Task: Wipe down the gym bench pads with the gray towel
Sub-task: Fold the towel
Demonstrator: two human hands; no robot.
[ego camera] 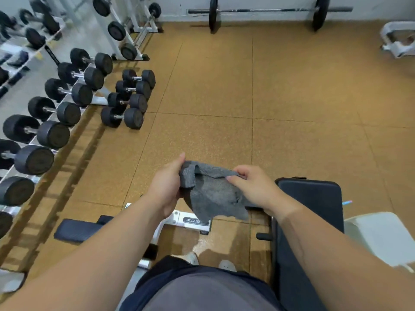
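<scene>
The gray towel (212, 194) hangs in the air in front of me, held by both hands. My left hand (166, 187) grips its left bunched edge, and my right hand (253, 187) pinches its upper right edge. A black bench pad (314, 198) runs along my right side, partly under my right forearm. A smaller black pad (76, 230) lies low at the left on a white bench frame (179, 219). The towel touches neither pad.
Rows of black dumbbells (125, 102) fill a rack and the floor at the left. A barbell (267, 10) lies along the far wall. A white stool or seat (381, 236) stands right of the bench. Brown rubber floor tiles (258, 86) stretch ahead.
</scene>
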